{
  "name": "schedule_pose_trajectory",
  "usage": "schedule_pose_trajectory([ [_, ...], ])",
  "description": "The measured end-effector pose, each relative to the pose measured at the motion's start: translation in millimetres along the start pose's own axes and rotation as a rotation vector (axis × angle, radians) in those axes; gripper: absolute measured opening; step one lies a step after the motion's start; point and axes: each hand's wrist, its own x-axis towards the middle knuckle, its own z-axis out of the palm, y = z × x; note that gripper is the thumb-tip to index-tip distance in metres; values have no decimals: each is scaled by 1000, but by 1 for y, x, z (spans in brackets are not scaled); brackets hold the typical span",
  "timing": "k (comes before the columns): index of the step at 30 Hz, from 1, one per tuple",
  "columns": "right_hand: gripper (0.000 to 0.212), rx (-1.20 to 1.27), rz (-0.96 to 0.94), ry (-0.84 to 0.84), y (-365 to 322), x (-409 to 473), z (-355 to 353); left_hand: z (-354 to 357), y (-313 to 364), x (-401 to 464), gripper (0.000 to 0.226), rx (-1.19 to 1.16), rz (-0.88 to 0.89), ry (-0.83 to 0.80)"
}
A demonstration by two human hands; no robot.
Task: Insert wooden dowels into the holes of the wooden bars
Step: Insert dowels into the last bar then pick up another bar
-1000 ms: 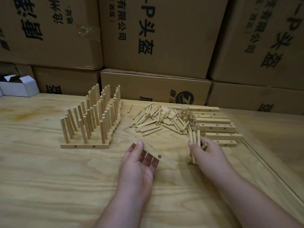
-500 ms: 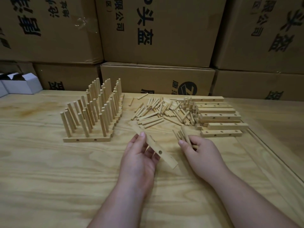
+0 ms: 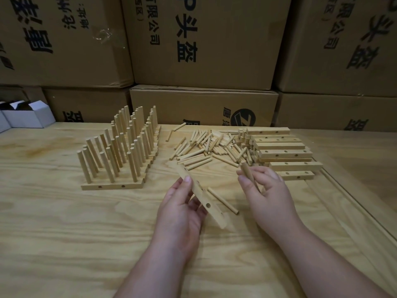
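My left hand point(image 3: 182, 208) grips a wooden bar point(image 3: 206, 203) tilted on edge above the table, one hole facing me. A dowel point(image 3: 223, 201) sticks out of the bar's far side toward the right. My right hand point(image 3: 265, 192) pinches another dowel point(image 3: 248, 174), its upper end pointing up beside the thumb. Loose dowels point(image 3: 204, 149) lie in a pile behind the hands. Bare bars point(image 3: 283, 154) are stacked to the pile's right. At the left stand finished bars point(image 3: 120, 151) with upright dowels.
The plywood table point(image 3: 64, 233) has a raised strip point(image 3: 354, 211) running along its right side. Large cardboard boxes point(image 3: 206, 50) wall off the back. Small white boxes point(image 3: 28, 115) sit at the far left edge.
My right hand came back from the pile with dowels. One dowel now sits in the bar, and another has been raised in the right fingers. My left hand tilted the bar.
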Motion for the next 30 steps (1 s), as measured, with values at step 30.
schedule_pose_trajectory([
  [30,9,70,26,-313,-46,11,-29,-3,-2,-3,21,262,-12,-130],
])
